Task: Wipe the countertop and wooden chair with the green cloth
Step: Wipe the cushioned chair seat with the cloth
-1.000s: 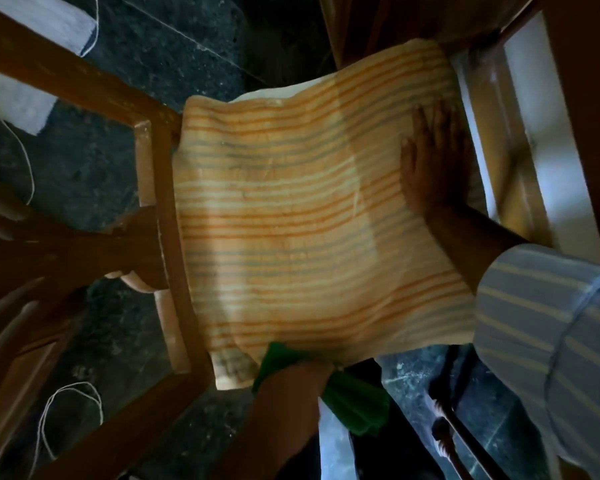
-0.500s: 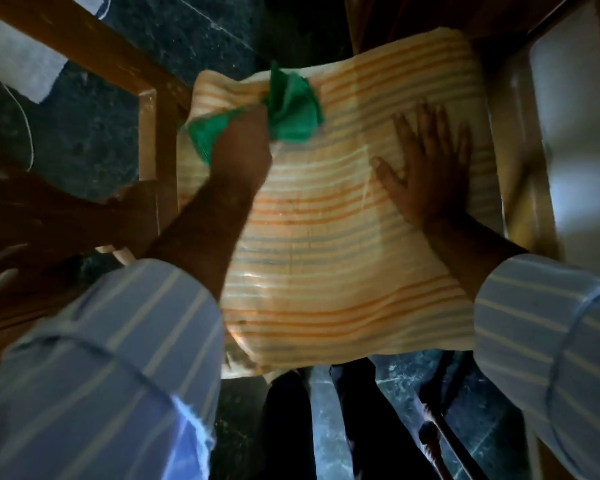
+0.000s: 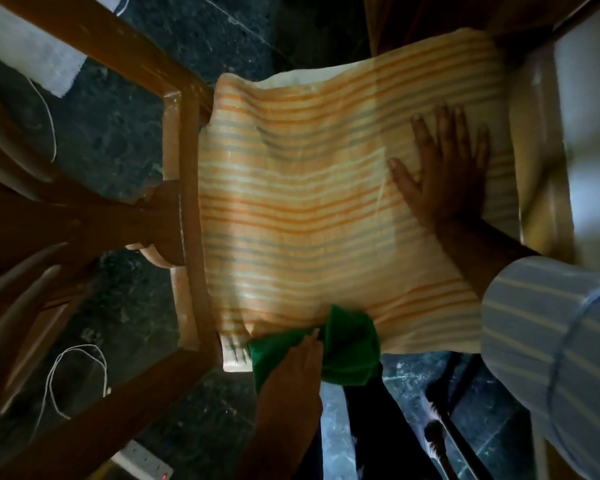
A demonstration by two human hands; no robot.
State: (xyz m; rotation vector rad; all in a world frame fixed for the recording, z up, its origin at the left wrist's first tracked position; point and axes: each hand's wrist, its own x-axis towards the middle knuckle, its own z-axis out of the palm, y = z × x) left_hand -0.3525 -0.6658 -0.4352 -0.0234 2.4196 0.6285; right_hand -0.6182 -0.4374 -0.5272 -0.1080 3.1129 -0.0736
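The wooden chair point(image 3: 187, 188) fills the view from above, its seat covered by an orange and grey striped cushion point(image 3: 326, 209). My left hand point(image 3: 291, 375) grips the bunched green cloth point(image 3: 350, 344) at the cushion's near edge, close to the front left corner. My right hand point(image 3: 447, 168) lies flat with fingers spread on the right side of the cushion, holding nothing. Both sleeves are pale blue with stripes. The countertop is not in view.
Dark stone floor point(image 3: 118, 140) surrounds the chair. A white cord point(image 3: 73, 375) lies looped on it at the lower left, with a white power strip point(image 3: 142, 462) near the bottom edge. A second wooden frame point(image 3: 32, 220) stands at the left. My dark trouser legs are below the seat.
My left hand has swept the green cloth from the far left corner of the cushion back to its near edge. The right hand has stayed pressed on the cushion.
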